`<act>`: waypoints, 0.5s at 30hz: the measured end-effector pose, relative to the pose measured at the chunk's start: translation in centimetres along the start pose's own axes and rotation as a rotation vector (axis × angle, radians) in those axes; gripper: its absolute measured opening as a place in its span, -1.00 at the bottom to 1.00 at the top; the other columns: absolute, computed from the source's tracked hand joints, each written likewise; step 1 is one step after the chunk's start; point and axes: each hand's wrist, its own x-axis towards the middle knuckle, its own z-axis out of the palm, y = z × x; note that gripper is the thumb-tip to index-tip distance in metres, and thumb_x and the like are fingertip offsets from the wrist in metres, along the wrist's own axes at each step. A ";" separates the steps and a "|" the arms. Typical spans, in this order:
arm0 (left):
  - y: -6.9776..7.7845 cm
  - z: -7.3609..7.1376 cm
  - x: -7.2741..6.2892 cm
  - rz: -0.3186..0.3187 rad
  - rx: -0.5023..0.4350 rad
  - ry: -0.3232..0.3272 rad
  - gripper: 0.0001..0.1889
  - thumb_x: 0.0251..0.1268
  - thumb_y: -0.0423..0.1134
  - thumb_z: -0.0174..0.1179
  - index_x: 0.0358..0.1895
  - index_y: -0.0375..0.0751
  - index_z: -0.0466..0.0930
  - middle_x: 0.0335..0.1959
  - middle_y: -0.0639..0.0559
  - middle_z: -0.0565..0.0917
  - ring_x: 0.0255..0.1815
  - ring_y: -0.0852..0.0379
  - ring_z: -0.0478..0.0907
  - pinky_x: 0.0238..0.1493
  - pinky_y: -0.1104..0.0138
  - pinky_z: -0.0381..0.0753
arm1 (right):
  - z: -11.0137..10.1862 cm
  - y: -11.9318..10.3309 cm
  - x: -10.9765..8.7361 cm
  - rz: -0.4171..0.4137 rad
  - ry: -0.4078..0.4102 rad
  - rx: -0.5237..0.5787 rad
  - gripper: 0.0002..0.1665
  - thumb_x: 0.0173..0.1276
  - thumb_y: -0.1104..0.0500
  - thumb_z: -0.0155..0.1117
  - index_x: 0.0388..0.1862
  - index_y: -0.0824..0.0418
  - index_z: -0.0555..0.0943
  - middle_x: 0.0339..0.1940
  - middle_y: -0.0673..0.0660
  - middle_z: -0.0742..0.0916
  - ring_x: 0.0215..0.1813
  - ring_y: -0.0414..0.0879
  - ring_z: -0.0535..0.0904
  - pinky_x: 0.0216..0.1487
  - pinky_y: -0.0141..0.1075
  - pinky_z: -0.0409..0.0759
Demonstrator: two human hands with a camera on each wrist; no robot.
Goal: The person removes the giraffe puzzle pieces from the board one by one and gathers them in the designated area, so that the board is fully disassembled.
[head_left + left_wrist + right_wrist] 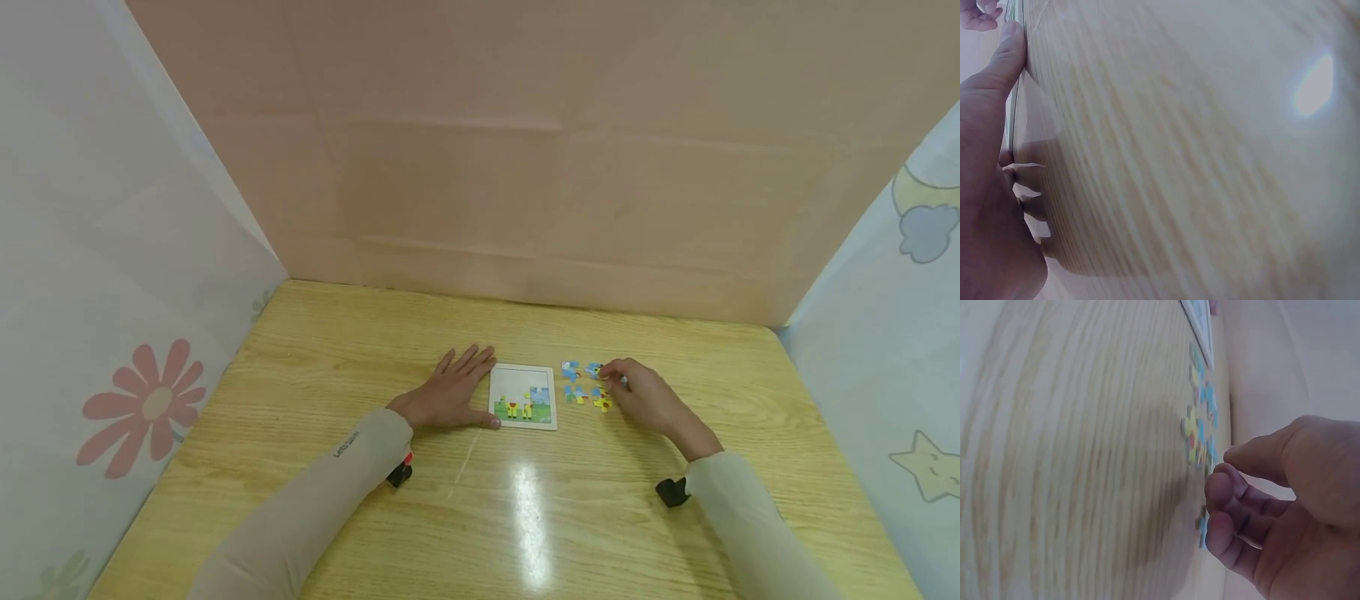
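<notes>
A square puzzle board (522, 375) with a pale frame lies on the table, its lower part filled with a picture of green ground and yellow figures. My left hand (450, 396) is spread at the board's left side, fingers straight and the thumb touching near the front corner. Right of the board lie several loose jigsaw pieces, among them a blue one (570, 369) and a yellow one (602, 400). Over the far right pieces hovers my right hand (643, 396), fingers loosely bent. In the right wrist view, nothing shows between thumb and fingertips; another piece (1202, 530) lies partly behind the fingers.
The wood-grain table (360, 333) meets a plain tan back wall (450, 167). Pale patterned sheets stand at the left (150, 250) and right (885, 350). A bright reflection lies on the tabletop in front of the board.
</notes>
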 end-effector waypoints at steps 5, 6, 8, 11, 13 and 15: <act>-0.1 0.0 -0.1 -0.001 -0.002 0.001 0.16 0.38 0.42 0.27 0.78 -0.12 -0.12 0.84 0.02 -0.22 0.86 -0.07 -0.37 0.81 -0.16 -0.42 | 0.8 -1.3 0.4 -0.006 -0.040 0.031 -0.70 0.64 0.29 0.16 0.22 0.36 0.65 0.05 0.27 0.72 -0.25 -0.10 0.51 -0.18 -0.28 0.57; -0.1 0.0 -0.1 0.002 -0.009 0.005 0.16 0.37 0.41 0.28 0.78 -0.12 -0.11 0.84 0.01 -0.21 0.86 -0.08 -0.36 0.81 -0.16 -0.41 | 1.0 -1.6 0.5 -0.015 -0.047 0.030 -0.70 0.64 0.28 0.17 0.22 0.36 0.65 0.06 0.26 0.72 -0.27 -0.10 0.50 -0.16 -0.26 0.56; 0.0 0.0 0.0 0.004 -0.012 0.004 0.16 0.38 0.41 0.27 0.78 -0.12 -0.11 0.84 0.01 -0.22 0.86 -0.08 -0.36 0.81 -0.16 -0.42 | 1.4 -2.2 0.7 -0.034 -0.055 0.023 -0.72 0.63 0.26 0.18 0.19 0.34 0.67 0.05 0.24 0.73 -0.25 -0.12 0.51 -0.13 -0.24 0.56; 0.0 0.1 0.0 0.003 -0.014 0.001 0.17 0.37 0.42 0.27 0.78 -0.11 -0.12 0.84 0.03 -0.23 0.86 -0.06 -0.37 0.81 -0.15 -0.42 | 1.9 -3.1 1.0 -0.056 -0.072 0.020 -0.73 0.62 0.25 0.19 0.17 0.30 0.69 0.01 0.19 0.74 -0.20 -0.11 0.55 -0.09 -0.21 0.57; -0.1 0.2 0.1 -0.005 -0.007 -0.002 0.17 0.36 0.44 0.26 0.79 -0.09 -0.13 0.84 0.06 -0.24 0.86 -0.04 -0.38 0.82 -0.13 -0.44 | 2.4 -3.6 1.3 -0.073 -0.080 0.015 -0.74 0.61 0.23 0.21 0.14 0.28 0.70 -0.02 0.14 0.75 -0.13 -0.10 0.59 -0.05 -0.21 0.61; -0.2 0.2 0.1 -0.010 -0.003 0.000 0.18 0.35 0.45 0.27 0.79 -0.08 -0.13 0.84 0.07 -0.24 0.86 -0.02 -0.38 0.82 -0.12 -0.44 | 2.8 -4.1 1.5 -0.089 -0.088 0.010 -0.75 0.59 0.22 0.23 0.13 0.26 0.72 -0.05 0.10 0.75 -0.09 -0.09 0.62 -0.01 -0.18 0.63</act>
